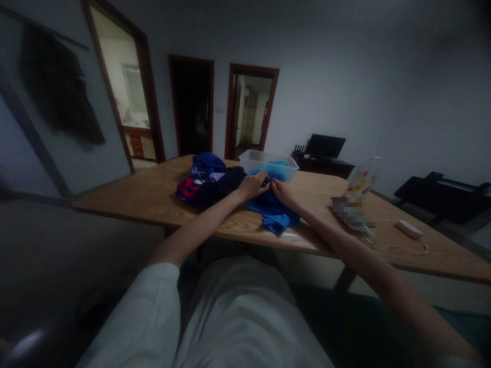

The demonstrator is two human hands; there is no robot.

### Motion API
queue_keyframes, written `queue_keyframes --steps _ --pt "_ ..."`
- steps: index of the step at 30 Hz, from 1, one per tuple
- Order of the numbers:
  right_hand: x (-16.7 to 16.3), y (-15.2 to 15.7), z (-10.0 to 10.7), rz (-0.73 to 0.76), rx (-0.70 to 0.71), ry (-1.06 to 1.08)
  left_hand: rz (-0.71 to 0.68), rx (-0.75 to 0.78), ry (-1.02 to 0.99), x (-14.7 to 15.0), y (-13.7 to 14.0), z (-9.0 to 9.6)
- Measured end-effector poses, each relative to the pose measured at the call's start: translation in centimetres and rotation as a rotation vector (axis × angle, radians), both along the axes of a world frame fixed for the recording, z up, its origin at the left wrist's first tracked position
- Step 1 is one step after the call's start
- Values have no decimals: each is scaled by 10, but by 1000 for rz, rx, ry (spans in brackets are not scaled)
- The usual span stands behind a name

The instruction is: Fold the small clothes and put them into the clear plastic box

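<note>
A blue garment (276, 217), with a lighter blue part near the table's front edge, lies crumpled in front of me. My left hand (254, 186) and my right hand (282, 192) meet at its far end, fingers closed on the cloth. Just behind them stands a clear plastic bin (250, 159) holding bright blue cloth. To the left is a pile of clothes: a dark garment (224, 186), a blue cap-like item (207, 164) and a red-and-blue striped piece (188, 189). The exact fold under my fingers is too small to make out.
The wooden table (146, 202) spans the view. On its right are a clear bottle-like container (364, 176), a blurred flat item (350, 213) with a white cable, and a white oblong case (408, 229). A monitor (325, 146) stands on a dark desk behind.
</note>
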State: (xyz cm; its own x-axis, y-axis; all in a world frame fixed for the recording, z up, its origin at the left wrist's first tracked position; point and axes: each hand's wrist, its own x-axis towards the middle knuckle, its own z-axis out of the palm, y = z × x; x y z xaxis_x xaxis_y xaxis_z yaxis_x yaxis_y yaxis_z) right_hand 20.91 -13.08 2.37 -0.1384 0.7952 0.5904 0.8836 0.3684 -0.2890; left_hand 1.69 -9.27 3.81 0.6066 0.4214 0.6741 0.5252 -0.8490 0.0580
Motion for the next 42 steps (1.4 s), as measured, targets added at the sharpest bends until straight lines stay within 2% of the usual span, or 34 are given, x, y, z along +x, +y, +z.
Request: queue_keyframes --steps 6,13,18,29,35,39,42 --pt "-2 -3 2 20 -34 1 54 19 37 0 3 3" --pt "-2 -3 -1 -68 -28 -227 17 143 266 0 1 9" --pt "-1 3 -5 -92 -84 -243 49 138 278 1 -2 10" --pt "7 5 -6 -44 -122 -165 -53 -41 106 -5 3 1" --pt "2 -3 2 -80 -24 -178 -8 -133 22 1 10 -3" --pt "2 -7 7 -118 6 -231 -107 -268 -61 5 16 -6" --pt "3 -8 7 -118 36 -273 -133 -254 -77 3 16 -6"
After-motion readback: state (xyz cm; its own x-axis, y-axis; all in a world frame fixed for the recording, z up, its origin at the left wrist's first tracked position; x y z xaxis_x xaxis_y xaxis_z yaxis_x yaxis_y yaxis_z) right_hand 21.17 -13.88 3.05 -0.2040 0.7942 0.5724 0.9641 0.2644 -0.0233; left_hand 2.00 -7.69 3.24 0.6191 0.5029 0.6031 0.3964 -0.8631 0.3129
